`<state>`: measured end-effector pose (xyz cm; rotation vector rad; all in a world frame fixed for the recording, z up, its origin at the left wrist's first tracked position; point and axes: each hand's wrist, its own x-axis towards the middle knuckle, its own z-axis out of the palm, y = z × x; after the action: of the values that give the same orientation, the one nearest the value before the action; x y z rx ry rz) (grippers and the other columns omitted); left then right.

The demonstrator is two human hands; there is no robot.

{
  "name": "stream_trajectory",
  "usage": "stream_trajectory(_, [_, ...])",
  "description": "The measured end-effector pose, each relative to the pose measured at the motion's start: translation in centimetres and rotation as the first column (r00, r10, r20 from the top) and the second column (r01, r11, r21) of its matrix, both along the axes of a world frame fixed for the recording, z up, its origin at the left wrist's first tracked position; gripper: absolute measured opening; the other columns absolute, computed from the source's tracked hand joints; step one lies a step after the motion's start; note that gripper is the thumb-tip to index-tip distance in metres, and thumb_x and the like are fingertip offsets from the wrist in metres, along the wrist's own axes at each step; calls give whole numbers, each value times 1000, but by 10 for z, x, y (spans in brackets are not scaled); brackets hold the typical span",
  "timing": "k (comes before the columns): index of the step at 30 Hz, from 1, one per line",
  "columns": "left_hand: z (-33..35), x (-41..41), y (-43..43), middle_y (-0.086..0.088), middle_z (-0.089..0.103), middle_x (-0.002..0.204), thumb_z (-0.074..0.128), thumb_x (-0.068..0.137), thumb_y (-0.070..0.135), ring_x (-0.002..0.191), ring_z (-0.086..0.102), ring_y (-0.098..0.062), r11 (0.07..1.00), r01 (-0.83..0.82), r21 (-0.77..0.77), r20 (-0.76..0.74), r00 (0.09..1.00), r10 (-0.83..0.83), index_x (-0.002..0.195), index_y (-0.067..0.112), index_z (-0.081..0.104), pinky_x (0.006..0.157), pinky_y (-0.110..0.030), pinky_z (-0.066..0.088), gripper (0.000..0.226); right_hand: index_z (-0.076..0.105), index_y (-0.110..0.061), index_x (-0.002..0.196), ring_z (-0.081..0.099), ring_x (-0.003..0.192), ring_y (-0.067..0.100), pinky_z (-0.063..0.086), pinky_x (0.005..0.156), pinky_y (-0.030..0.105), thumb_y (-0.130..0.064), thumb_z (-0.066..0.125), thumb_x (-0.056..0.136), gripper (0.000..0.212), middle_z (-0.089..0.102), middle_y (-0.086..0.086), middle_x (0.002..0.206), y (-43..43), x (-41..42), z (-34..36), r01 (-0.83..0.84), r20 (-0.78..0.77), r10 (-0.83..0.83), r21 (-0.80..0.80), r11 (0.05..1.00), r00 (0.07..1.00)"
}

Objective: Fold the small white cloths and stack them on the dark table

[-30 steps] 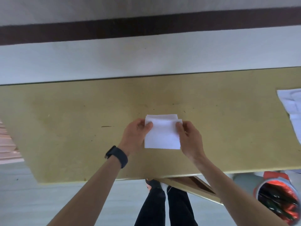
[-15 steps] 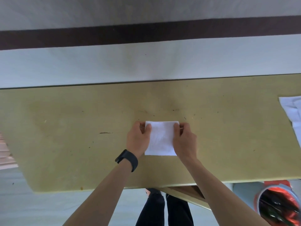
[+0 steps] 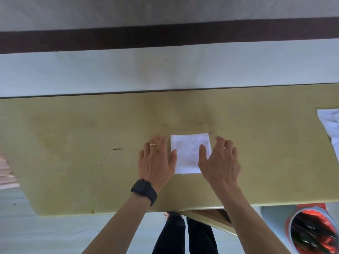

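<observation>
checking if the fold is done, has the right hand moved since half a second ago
Yes. The right hand slid rightward, farther from the dark scratch on the table; its fingers left the white cloth's far corner.

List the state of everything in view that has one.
small white cloth: folded into a square, flat on the table, between the hands.
left hand: open, palm down beside the cloth, thumb at its left edge.
right hand: open, thumb over the cloth's right side.
other white cloths: spread at the table's right edge, cut off by the frame.
bin: open, red liner.
</observation>
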<state>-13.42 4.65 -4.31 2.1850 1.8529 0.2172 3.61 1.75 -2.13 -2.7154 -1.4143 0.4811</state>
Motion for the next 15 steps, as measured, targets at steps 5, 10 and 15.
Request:
stream_trajectory(5, [-20,14,-20,-2,29,161,49,96,38,147,28,-24,970,242,33,54,968,-244,148,18,42,115,-50,27,56,53,-14,132,44,123,28,43,91,42,-37,41,97,43,52,7,138,-11,-7,-27,-220,-44,240,269,938,970])
stream_trajectory(10, [-37,12,-18,11,2,166,36,100,46,152,-4,-10,951,293,-97,16,956,-293,158,23,18,121,-50,3,64,9,-18,159,-7,152,12,5,123,47,-42,16,102,61,-2,-6,166,-13,6,-56,-466,-105,475,100,879,874])
stream_trajectory(15, [-41,8,-16,15,-7,165,35,100,49,151,-11,-8,938,303,-170,5,952,-307,159,27,9,120,-52,-1,68,-2,-17,158,-11,152,13,0,122,52,-43,13,102,63,-9,-5,166,-15,11,-63,-515,-81,516,42,856,853])
